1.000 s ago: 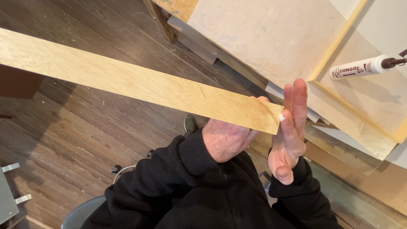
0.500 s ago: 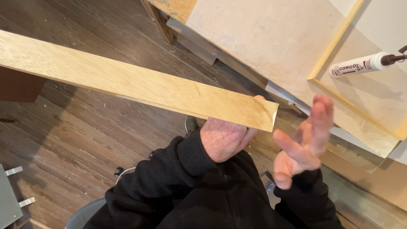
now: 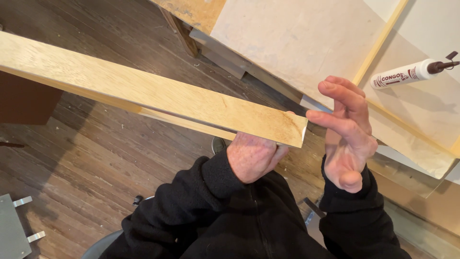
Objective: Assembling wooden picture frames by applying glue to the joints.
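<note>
- The left hand (image 3: 253, 156) grips the near end of a long, flat, pale wooden board (image 3: 143, 91) from underneath; the fingers are closed on the board and mostly hidden behind it.
- The board runs from above the left hand out to the far left, held in the air over the dark wooden plank floor (image 3: 105, 158). Its cut end lies just to the right of the left hand's knuckles.
- A second, thinner edge of pale wood shows directly below the board, close against its underside; whether it is a separate strip cannot be told.
- The right hand (image 3: 347, 136) is open, fingers apart and slightly curled, palm turned toward the board's end. It holds nothing.
- The right index fingertip (image 3: 314, 115) sits just beside the upper corner of the board's cut end; contact cannot be confirmed.
- Both wrists emerge from black fleece sleeves (image 3: 191, 206).
- Beyond the right hand lies a large, pale, flat sheet panel edged with thin light-wood strips (image 3: 297, 43), resting on the bench.
- On that panel, up and to the right of the right hand, lies a white cylindrical adhesive tube with a dark nozzle (image 3: 407, 74), well apart from both hands.
- Far down-left of the left hand, a grey metal bracket piece (image 3: 12, 230) rests on the floor.
</note>
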